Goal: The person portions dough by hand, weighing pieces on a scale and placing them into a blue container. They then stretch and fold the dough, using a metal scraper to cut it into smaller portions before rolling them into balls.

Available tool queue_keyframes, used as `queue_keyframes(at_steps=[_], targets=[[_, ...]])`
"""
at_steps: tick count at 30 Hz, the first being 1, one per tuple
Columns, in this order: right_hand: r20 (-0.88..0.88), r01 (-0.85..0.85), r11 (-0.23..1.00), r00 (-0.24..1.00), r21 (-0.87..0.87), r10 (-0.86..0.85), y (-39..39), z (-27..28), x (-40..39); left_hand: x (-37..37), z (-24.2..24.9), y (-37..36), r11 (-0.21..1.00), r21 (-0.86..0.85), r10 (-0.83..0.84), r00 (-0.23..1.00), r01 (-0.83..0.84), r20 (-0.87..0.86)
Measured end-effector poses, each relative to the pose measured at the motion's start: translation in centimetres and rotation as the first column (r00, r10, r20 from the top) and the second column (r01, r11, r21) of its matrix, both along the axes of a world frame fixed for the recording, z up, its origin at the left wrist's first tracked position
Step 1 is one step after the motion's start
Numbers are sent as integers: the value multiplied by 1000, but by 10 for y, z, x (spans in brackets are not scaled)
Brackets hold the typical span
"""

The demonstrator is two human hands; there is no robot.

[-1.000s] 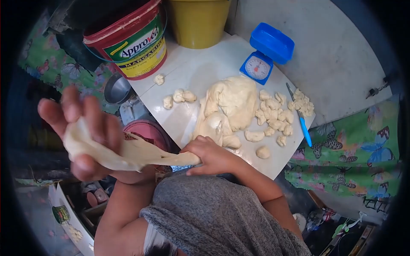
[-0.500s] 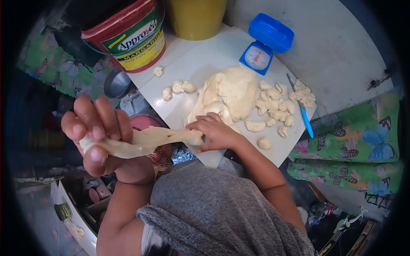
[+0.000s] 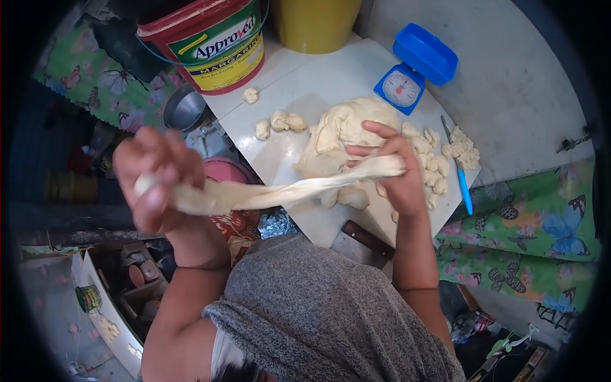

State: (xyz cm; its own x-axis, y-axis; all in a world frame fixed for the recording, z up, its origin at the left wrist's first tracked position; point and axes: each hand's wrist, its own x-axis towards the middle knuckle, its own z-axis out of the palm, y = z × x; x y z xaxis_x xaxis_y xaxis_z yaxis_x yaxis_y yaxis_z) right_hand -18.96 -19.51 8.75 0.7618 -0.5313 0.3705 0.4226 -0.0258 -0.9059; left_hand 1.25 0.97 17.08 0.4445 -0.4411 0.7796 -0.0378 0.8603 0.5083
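Note:
A long strip of dough (image 3: 280, 195) is stretched through the air between my hands, in front of the table edge. My left hand (image 3: 158, 181), blurred by motion, is closed around one end. The other end lies against the palm and thumb of my right hand (image 3: 405, 181), whose fingers reach toward the dough mass. That large dough mass (image 3: 356, 118) rests on the white table behind, partly covered by my right hand. Several small dough pieces (image 3: 436, 167) lie to its right. Below my right hand is a broad blade with a dark wooden handle (image 3: 367, 239).
A blue kitchen scale (image 3: 401, 89) with a blue pan stands at the back right. A blue-handled knife (image 3: 465, 188) lies along the right edge. At the back left are a red margarine bucket (image 3: 219, 54) and a yellow container (image 3: 315, 25). A metal bowl (image 3: 184, 108) sits beside the table.
My right hand has risen off the table and moved right, drawing the dough strip longer. The dark wooden handle has come into view. The whole view has shifted slightly.

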Motion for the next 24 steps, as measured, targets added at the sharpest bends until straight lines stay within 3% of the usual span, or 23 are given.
queue_keyframes(at_steps=[1,4,6,7,8,13,14,15,16,18,19,21,22,24], targets=[[70,-24,987,997,156,13,-2,17,-6,3,-4,-5,995,74,71,997,-70,-14],[346,-114,986,936,119,66,-35,37,-46,25,-23,-19,928,294,263,961,-227,-86],[479,-71,977,877,201,-35,-46,44,-73,48,-42,-25,900,399,301,913,-176,-277],[478,-74,977,878,200,-31,-50,44,-85,55,-51,-30,890,428,320,887,-161,-332],[468,6,966,874,257,-130,-54,43,-96,60,-59,-34,879,455,339,858,-143,-385],[323,233,886,869,400,-374,-52,28,-98,48,-77,-56,817,577,268,882,5,-387],[298,186,925,910,332,-290,-45,27,-92,45,-75,-55,697,714,175,981,-64,-83],[266,132,955,942,265,-204,-40,25,-88,42,-74,-54,569,802,16,977,-182,211],[265,131,954,943,269,-204,-39,19,-88,39,-76,-53,566,804,17,977,-183,211],[-177,-2,998,984,-56,-8,-34,6,-89,34,-86,-52,405,874,-424,791,-270,441],[-177,-3,999,984,-53,-6,-32,2,-90,30,-99,-52,360,866,-462,741,-346,488],[-484,-275,960,848,-59,214,-26,-3,-93,20,-123,-54,295,849,-553,646,-438,525],[-484,-275,960,848,-55,215,-22,-5,-93,11,-126,-53,292,851,-556,646,-437,523],[-520,-271,962,817,35,249,-12,-10,-93,-9,-132,-49,310,616,-378,500,-725,779]])
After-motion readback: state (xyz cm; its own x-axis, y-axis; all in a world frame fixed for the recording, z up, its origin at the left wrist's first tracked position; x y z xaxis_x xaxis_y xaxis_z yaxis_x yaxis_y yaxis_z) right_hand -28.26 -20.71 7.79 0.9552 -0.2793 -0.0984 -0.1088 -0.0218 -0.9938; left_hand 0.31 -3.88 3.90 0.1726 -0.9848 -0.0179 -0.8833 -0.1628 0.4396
